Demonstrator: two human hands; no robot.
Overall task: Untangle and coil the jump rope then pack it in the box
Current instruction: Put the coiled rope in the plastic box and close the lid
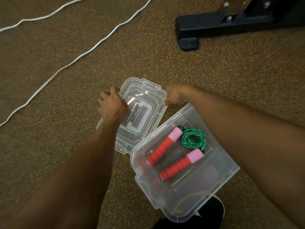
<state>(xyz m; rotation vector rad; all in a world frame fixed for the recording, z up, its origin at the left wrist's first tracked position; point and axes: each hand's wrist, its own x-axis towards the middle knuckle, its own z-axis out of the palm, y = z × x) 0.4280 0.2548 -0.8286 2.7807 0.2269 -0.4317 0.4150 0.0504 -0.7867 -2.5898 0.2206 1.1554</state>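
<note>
A clear plastic box (214,182) stands on the floor at lower centre. Inside it lie the jump rope's two red and pink handles (165,146) side by side, with the green rope (194,138) coiled at their far ends. The clear lid (148,103) lies just beyond the box, to its left. My left hand (111,104) grips the lid's left edge. My right hand (175,95) pinches the lid's right edge, fingers curled over the rim.
The floor is brown speckled carpet. A white cord (79,58) runs diagonally across the left side, a second one at the top left. A black equipment base (206,25) sits at the top right. A dark shoe (209,210) shows below the box.
</note>
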